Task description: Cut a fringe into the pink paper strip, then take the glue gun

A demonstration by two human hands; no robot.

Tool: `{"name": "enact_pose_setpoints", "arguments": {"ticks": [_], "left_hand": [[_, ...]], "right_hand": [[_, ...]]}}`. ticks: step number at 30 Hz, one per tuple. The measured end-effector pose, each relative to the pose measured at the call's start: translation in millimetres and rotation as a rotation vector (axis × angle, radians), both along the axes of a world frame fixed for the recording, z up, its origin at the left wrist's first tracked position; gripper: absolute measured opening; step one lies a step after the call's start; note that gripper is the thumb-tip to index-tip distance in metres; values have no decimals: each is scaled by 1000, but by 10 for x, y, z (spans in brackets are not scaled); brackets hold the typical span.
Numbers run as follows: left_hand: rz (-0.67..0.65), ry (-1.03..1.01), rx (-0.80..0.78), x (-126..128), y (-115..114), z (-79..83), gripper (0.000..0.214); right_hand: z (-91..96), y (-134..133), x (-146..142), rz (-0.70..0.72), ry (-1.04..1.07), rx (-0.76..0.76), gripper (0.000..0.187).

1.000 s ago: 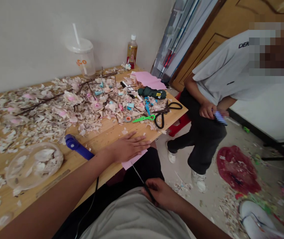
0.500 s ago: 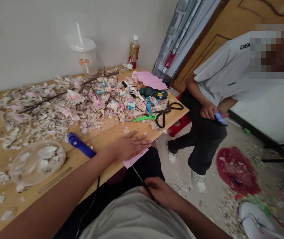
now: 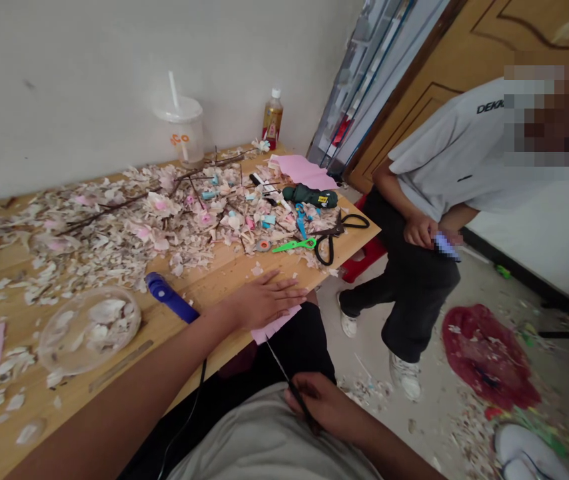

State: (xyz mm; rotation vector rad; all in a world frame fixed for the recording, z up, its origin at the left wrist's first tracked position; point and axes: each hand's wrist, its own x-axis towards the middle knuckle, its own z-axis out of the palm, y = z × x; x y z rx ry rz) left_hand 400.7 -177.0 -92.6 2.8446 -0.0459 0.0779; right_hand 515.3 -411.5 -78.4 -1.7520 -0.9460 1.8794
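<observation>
My left hand (image 3: pixel 269 300) lies flat near the table's front edge, fingers stretched out, pressing on a sheet of pink paper (image 3: pixel 267 331). Part of the paper sticks out past the edge, over my lap. My right hand (image 3: pixel 317 399) is closed round the black handle of a slim metal-bladed tool (image 3: pixel 280 367). Its tip meets the paper's overhanging edge; whether it is a knife or scissors I cannot tell. Beside my left forearm rests a blue hot-glue gun or similar corded tool (image 3: pixel 170 298). Black-handled scissors (image 3: pixel 332 233) and green scissors (image 3: pixel 294 245) lie beyond my left hand.
Paper petals and scraps (image 3: pixel 114 227) cover the table's back. There too are a lidded cup (image 3: pixel 184 133), a drink bottle (image 3: pixel 272 120) and a dark green folded umbrella (image 3: pixel 310 196). A clear plastic lid (image 3: pixel 89 333) holds scraps. A seated person (image 3: pixel 434 153) is at right; a red bag (image 3: pixel 489 353) lies on the floor.
The view has shifted slightly, so everything sits a little lower and further right. Both hands keep nearly the same positions at the paper and tool.
</observation>
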Motion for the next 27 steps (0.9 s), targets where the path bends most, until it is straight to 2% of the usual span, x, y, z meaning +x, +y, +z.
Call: {"name": "enact_pose_setpoints", "arguments": {"ticks": [6,16,27], "left_hand": [[9,-13,5,5,-7,-5,48],[19,-4,-25,9,-1,-20,47],[17,17,-33,2,-19,28,48]], "right_hand": [[61,24,-40,-15,-6,62,51],[-115,-8,-71,-14,-92,96,54],[37,-48,-82,0,-43,88,41]]}}
